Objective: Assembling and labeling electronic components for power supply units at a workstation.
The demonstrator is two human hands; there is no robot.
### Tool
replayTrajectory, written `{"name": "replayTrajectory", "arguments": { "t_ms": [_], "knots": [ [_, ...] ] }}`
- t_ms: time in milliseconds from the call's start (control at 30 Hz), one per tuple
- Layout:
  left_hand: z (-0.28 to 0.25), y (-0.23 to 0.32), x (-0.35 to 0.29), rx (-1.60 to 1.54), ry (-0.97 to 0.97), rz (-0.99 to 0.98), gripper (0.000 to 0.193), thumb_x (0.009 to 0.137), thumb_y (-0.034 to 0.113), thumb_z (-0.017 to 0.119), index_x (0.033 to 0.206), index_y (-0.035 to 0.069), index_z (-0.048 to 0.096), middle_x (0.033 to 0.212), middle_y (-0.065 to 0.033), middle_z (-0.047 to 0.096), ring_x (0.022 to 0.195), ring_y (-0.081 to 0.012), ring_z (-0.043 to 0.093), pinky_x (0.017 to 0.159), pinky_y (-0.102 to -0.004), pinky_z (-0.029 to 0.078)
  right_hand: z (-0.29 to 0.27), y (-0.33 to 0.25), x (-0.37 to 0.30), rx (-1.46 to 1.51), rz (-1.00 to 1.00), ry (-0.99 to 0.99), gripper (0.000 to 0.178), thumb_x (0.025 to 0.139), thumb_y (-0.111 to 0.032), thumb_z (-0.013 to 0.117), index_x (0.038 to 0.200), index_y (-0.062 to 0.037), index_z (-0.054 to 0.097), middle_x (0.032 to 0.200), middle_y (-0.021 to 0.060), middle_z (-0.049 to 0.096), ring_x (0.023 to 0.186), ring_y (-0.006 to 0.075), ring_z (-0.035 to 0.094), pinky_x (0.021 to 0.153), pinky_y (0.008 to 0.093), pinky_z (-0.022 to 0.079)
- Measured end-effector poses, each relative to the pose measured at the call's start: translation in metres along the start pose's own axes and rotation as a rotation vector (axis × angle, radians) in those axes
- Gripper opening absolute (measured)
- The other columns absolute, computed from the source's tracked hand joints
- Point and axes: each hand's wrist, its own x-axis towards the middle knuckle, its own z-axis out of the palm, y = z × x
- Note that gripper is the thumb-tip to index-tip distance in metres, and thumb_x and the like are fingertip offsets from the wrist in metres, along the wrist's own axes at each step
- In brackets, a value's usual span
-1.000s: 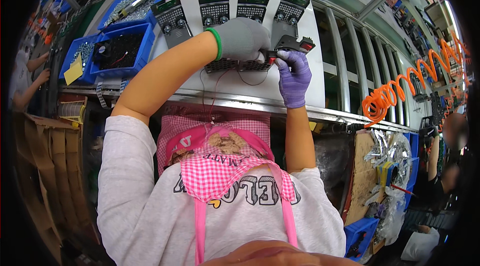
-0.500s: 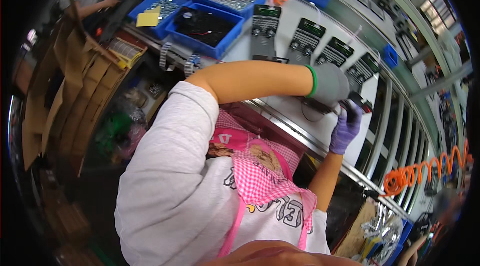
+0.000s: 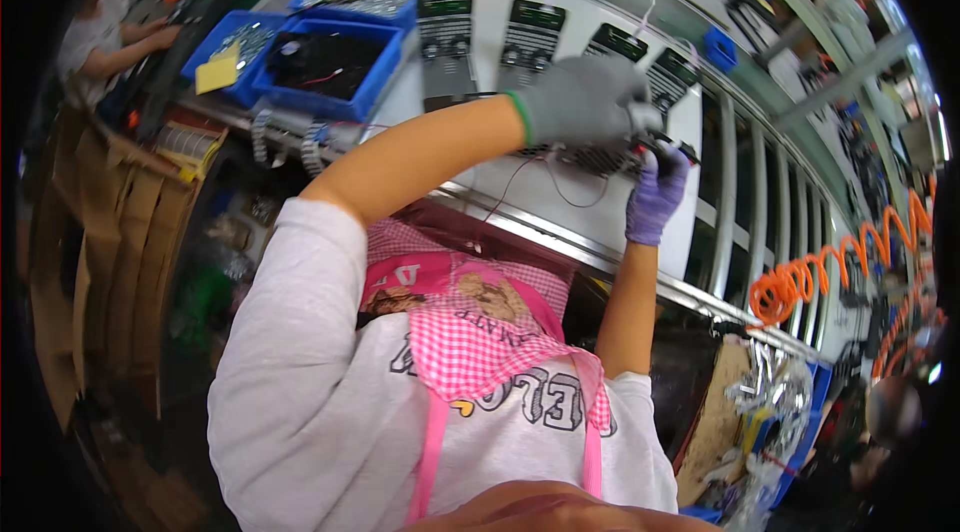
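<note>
Above the right part of the white worktop, my two gloved hands meet. My left hand [image 3: 585, 100], in a grey glove with a green cuff, is curled and blurred. Its fingertips touch or nearly touch a small black-and-red part [image 3: 665, 146], and whatever lies under its palm is hidden. From the right, my right hand [image 3: 658, 194], in a purple glove, pinches that small part. Thin dark wires [image 3: 560, 194] loop over the table edge below my left hand. Beneath and behind the hands, several dark grey panels with knobs [image 3: 445, 47] lie in a row.
Blue bins [image 3: 390, 62] with metal pieces and black parts stand at the back left. An orange coiled hose [image 3: 770, 297] hangs beside metal rollers [image 3: 760, 202] on the right. Cardboard [image 3: 110, 262] stands at the left. Another person [image 3: 100, 47] works at the far left.
The view has shifted, so the table and bins sit farther left. My hands stay together. My left hand has rolled a little over the panels, and more loose wire shows below it.
</note>
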Motion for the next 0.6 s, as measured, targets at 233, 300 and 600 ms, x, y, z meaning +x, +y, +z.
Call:
{"name": "replayTrajectory", "arguments": {
  "t_ms": [233,300,600],
  "knots": [
    [-0.01,0.014,-0.05,-1.274,-0.072,-0.225,0.082,0.1,0.069,0.03,0.152,0.005,0.034,0.11,-0.0083,0.059,0.081,-0.0084,0.059,0.055,-0.0187,0.046,0.023,-0.083,0.008,-0.361,-0.23,-0.037,0.039,0.086,-0.016,0.078,0.12,-0.0054,0.062,0.109,0.006,0.063,0.103,0.0192,0.06,0.092,0.0322,0.049],
    [-0.004,0.023,-0.06,-1.3,-0.06,-0.308,0.084,0.1,0.07,0.028,0.155,0.006,0.03,0.117,-0.009,0.057,0.081,-0.0074,0.056,0.053,-0.0174,0.045,0.043,-0.115,0.005,-0.438,-0.379,-0.237,0.043,0.081,-0.018,0.08,0.12,-0.0079,0.067,0.112,0.0085,0.063,0.107,0.0273,0.057,0.094,0.0359,0.048],
    [0.025,-0.001,-0.096,-1.501,-0.165,-0.415,0.057,0.106,0.034,0.044,0.15,0.0,0.033,0.13,-0.0151,0.058,0.117,-0.0168,0.061,0.053,-0.0187,0.046,0.045,-0.103,-0.01,-0.532,-0.138,-0.311,0.019,0.087,-0.006,0.071,0.106,-0.0051,0.07,0.104,0.0134,0.061,0.104,0.0288,0.057,0.094,0.0392,0.047]
  ]
}}
